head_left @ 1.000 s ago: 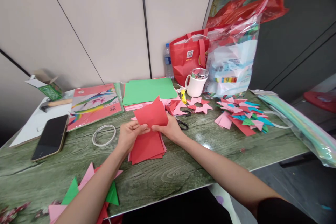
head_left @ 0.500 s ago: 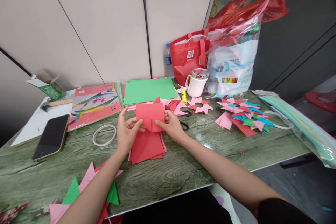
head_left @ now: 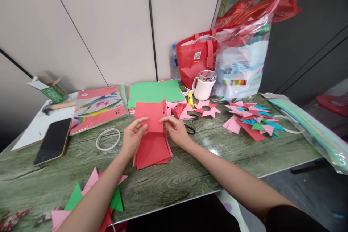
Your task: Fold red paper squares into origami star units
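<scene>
Between my hands is a red sheet of paper (head_left: 150, 110), held up flat above a stack of red and pink paper (head_left: 152, 152). My left hand (head_left: 133, 133) pinches its lower left part between thumb and fingers. At its right edge, my right hand (head_left: 176, 129) has closed fingers gripping the sheet. Behind the right hand lie black-handled scissors (head_left: 189, 129), partly hidden. A folded star of pink and green paper (head_left: 75, 196) lies under my left forearm.
At the back stand a white mug (head_left: 203, 88), a yellow glue stick (head_left: 190, 100) and a red bag (head_left: 190, 65). Folded paper stars (head_left: 251, 116) lie right. A phone (head_left: 54, 141), a tape ring (head_left: 108, 140), a hammer (head_left: 61, 106) and green paper (head_left: 154, 94) lie left and behind.
The red sheet has shifted left and now faces me flat, where a crease or flap showed near its lower middle before. Both hands have changed their finger hold slightly.
</scene>
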A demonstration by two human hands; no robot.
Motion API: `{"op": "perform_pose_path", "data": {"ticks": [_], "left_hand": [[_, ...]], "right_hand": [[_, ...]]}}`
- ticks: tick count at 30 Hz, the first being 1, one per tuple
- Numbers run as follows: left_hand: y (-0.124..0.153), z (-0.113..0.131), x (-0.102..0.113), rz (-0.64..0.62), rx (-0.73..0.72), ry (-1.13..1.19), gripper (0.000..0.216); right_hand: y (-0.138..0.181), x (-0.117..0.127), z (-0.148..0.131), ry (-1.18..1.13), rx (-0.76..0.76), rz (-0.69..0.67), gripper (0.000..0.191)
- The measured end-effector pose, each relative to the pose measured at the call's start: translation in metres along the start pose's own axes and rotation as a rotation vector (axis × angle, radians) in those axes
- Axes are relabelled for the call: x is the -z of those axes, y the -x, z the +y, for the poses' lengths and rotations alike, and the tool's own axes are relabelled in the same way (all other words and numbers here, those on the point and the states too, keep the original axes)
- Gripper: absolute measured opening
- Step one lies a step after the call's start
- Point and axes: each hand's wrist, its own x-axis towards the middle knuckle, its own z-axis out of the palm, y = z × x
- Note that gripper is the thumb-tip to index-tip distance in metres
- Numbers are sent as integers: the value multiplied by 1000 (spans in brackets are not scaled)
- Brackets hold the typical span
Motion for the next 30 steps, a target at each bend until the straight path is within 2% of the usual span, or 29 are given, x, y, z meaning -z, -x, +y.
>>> {"op": "perform_pose_path", "data": {"ticks": [5,7,11,14,19,24,30], "left_hand": [[0,1,1,-18,10,-25,41],[1,1,1,-34,-17,-64,44],[2,4,1,-61,-61,-161,45],[5,7,-2,-98,-78,-220,45],[10,5,-6,-166,-80,-216,45],[9,0,-5,-156,-79,-226,48],[11,6,-9,-181,-24,-153,50]], "right_hand": [[1,3,-4,167,132,-62,35],[1,4,-6,189,124,-90,31],[-1,6,-10,231,100,-121,11],[-2,5,-11,282,92,-70,12],[-1,1,-9,159,29,106,34],[0,-1,-9,43,-1,92,34],[-1,1,-10,81,21,125,30]]}}
